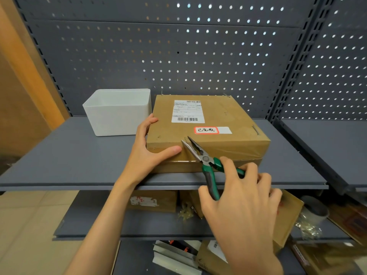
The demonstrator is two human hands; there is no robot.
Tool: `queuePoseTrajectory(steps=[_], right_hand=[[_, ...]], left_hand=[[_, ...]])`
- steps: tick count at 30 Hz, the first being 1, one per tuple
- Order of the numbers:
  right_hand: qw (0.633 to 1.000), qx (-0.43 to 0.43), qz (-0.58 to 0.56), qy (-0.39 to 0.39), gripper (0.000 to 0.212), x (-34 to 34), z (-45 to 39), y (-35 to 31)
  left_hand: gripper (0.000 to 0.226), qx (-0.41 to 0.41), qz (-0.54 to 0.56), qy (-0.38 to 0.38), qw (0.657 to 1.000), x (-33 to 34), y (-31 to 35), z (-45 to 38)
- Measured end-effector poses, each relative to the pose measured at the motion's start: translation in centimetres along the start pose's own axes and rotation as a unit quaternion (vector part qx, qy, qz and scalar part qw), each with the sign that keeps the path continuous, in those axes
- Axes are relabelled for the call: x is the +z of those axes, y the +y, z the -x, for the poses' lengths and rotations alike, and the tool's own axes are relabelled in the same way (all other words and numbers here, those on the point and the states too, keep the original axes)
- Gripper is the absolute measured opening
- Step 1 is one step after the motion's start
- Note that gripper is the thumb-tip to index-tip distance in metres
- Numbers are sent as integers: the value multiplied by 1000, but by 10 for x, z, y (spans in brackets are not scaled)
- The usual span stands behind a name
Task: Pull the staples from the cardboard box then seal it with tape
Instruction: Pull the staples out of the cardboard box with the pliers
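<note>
The box (206,132) lies flat on the grey shelf (79,155), just right of a white bin (117,112), with a shipping label and a red-edged sticker on its top. The left hand (147,153) steadies its near left corner: the fingers lie along the left side and the thumb presses straight against the near face, holding nothing.

The right hand (238,197) grips the green handles of the pliers (200,155), fingers curled round them. The jaws stand a little apart, their tips at a staple (185,138) on the near top edge. Other staples stick up at the right edge (255,130) and at the far corners.

This looks like the staple-pulling step, and early in it, since several staples remain. Next, the jaws likely need to close on that staple and lift it out while the left hand holds the box down. No tape roll can be made out for certain.
</note>
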State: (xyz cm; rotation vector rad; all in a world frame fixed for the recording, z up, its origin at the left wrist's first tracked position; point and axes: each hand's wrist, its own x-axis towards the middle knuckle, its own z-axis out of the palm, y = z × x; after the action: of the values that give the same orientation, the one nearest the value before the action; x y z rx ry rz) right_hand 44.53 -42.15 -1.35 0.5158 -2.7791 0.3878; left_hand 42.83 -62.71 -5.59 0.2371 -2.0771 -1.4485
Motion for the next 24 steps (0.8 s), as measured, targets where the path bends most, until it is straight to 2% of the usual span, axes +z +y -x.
queuePoseTrajectory(steps=[7, 11, 19, 24], right_hand=[[1000, 2, 9, 1, 65, 2, -1, -1], [999, 18, -13, 33, 60, 7, 0, -2], [1000, 27, 6, 10, 66, 15, 5, -6], [999, 28, -15, 39, 63, 18, 6, -2]], left_hand=[[93, -3, 2, 1, 1000, 0, -1, 0], [94, 2, 5, 3, 1000, 0, -2, -1], [93, 2, 10, 4, 1000, 0, -3, -1], [93, 0, 4, 3, 1000, 0, -2, -1]])
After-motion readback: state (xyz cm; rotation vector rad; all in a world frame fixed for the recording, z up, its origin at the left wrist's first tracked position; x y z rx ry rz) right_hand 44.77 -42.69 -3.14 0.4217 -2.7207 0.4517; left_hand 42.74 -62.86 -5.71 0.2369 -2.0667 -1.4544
